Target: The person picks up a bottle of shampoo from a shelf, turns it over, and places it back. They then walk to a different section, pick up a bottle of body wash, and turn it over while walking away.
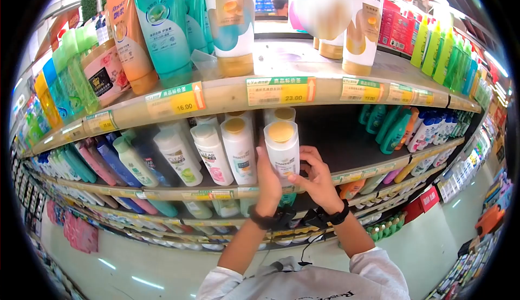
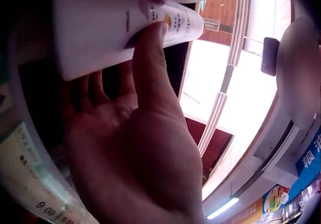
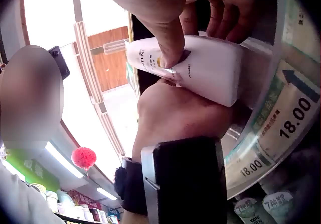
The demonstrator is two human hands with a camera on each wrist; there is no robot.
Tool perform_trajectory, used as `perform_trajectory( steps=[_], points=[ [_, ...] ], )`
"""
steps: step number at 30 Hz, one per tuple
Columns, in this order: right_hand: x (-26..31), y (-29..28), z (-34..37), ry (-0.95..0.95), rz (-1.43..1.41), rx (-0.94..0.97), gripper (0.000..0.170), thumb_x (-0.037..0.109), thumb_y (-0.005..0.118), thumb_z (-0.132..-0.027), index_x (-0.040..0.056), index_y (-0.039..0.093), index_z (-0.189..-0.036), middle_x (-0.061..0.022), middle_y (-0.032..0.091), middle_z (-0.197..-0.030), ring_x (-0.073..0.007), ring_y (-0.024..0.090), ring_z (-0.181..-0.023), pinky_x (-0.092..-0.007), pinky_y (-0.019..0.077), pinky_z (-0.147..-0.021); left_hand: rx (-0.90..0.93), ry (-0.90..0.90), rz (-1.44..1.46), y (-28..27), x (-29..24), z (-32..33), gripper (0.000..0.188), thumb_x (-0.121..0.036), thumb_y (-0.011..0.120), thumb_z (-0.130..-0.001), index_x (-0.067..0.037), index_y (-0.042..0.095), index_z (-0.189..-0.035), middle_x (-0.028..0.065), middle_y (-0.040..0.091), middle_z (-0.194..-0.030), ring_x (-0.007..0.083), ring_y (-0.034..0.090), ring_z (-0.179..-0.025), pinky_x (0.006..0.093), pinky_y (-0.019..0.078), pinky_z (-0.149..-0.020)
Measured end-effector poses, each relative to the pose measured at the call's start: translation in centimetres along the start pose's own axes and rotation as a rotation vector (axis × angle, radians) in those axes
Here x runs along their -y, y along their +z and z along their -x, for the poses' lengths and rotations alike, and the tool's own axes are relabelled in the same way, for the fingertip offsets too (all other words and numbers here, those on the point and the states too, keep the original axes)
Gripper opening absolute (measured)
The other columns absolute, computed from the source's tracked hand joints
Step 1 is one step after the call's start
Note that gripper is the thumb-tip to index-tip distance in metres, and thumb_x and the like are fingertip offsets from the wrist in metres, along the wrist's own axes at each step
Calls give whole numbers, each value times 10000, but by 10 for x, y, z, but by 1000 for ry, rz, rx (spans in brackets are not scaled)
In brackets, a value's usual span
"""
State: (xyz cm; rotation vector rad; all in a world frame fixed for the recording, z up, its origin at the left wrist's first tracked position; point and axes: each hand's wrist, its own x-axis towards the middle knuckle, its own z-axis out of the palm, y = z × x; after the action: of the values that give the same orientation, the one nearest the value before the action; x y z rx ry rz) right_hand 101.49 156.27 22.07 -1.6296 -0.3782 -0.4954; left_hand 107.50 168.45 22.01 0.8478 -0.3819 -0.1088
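A white Pantene shampoo bottle with a gold cap stands upright between my two hands, label toward me, in front of the middle shelf. Along its left side my left hand holds it, fingers pointing up. My right hand grips the right side, its thumb across the lower front. In the left wrist view the bottle lies sideways, with a thumb on its label and fingers behind. The right wrist view shows the bottle with a thumb pressed on the front.
A similar Pantene bottle and Clear bottles stand left of my hands. Overhead is a shelf edge with price tags, carrying Rejoice and Pantene tubes. Green bottles stand farther right. More stocked shelves run below.
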Motion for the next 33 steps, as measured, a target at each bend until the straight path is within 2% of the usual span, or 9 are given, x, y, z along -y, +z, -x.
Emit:
perform_trajectory(
  steps=[2,6,9,11,15,21,27,30,33],
  points=[
    [-5,-6,2,8,-77,24,428,57,758,-841,-5,560,-1216,-82,461,-1282,-213,502,-1215,-356,408,-1051,63,-6,10,-5,4,-4,593,-442,225,-1089,-20,332,-1491,121,530,-1371,206,538,-1228,345,423,-1040],
    [8,-23,16,38,-142,28,582,41,748,-847,11,477,-1362,-82,522,-1333,-196,492,-1268,-361,363,-1101,97,159,-103,-2,3,-7,655,-412,306,-1077,37,197,-1539,145,355,-1532,237,383,-1373,352,270,-1151],
    [24,-47,13,91,-135,-51,625,21,705,-878,6,399,-1422,-97,539,-1337,-191,506,-1267,-365,393,-1088,48,209,-315,-10,10,-8,569,-346,431,-1066,13,311,-1492,117,478,-1412,205,471,-1275,344,359,-1088],
    [32,-62,0,94,-57,-80,468,21,636,-937,-3,434,-1359,-95,572,-1281,-168,560,-1175,-330,456,-1008,72,224,-354,-4,9,-11,735,-307,587,-985,64,229,-1507,198,414,-1456,243,436,-1319,364,339,-1109],
    [21,-94,-43,145,125,-12,523,57,642,-939,-10,420,-1408,-87,571,-1313,-172,532,-1208,-322,394,-1059,93,276,-448,0,7,-11,915,-202,775,-853,86,205,-1509,250,403,-1446,278,452,-1308,384,371,-1090],
    [-4,-107,-126,127,651,61,372,132,718,-896,7,593,-1222,-77,656,-1147,-174,613,-1034,-331,504,-900,46,292,-534,-3,14,-11,874,-178,764,-851,82,234,-1494,242,406,-1445,305,463,-1295,395,368,-1093],
    [-49,-96,-173,-228,362,105,425,227,753,-861,36,589,-1202,-80,650,-1052,-217,608,-968,-376,504,-857,36,360,-612,-2,11,-12,833,-117,738,-855,71,239,-1495,247,427,-1423,315,464,-1292,396,349,-1105],
    [-60,-90,-183,1,462,192,447,221,752,-854,35,585,-1225,-105,656,-1088,-246,609,-981,-390,501,-886,29,321,-579,-2,13,-12,821,-108,728,-867,68,233,-1499,233,441,-1409,296,475,-1282,384,360,-1093],
    [-80,-76,-187,-247,444,224,453,212,756,-843,29,592,-1225,-139,665,-1103,-261,615,-998,-389,500,-895,48,297,-486,4,6,-10,741,-132,711,-894,69,292,-1471,211,484,-1359,265,500,-1232,372,389,-1057]
  ],
)
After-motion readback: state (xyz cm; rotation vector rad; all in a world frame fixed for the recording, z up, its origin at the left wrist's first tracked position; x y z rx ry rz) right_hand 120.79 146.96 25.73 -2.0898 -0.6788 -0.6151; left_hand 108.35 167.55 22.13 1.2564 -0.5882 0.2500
